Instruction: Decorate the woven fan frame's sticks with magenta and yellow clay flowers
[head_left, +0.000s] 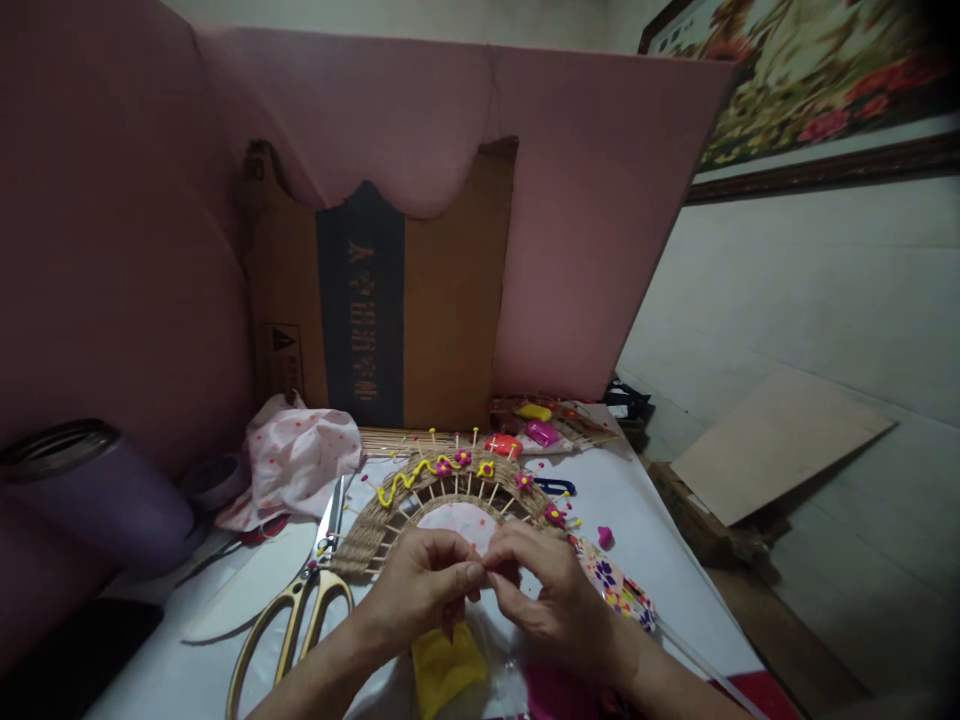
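Observation:
My left hand (431, 580) and my right hand (551, 590) meet fingertip to fingertip, both closed in a pinch; whatever lies between them is too small to make out. Just beyond them stands a fan-shaped piece woven of twine over thin sticks (367, 535), with small yellow and pink tips on the sticks. Pink and yellow clay flowers (525, 482) and a wavy yellow clay strip (409, 480) decorate its band. Under my wrists lie a yellow clay packet (448, 672) and a magenta packet (559, 690), partly hidden by my right arm.
Gold-handled scissors (289, 620) lie at left, near a dotted cloth (300, 450) and a purple cup (105, 500). Behind stands a cardboard sheet (450, 300) against pink panels. At right are a pink clay lump (605, 537) and a flower-patterned item (615, 585); coloured packets (544, 432) lie behind.

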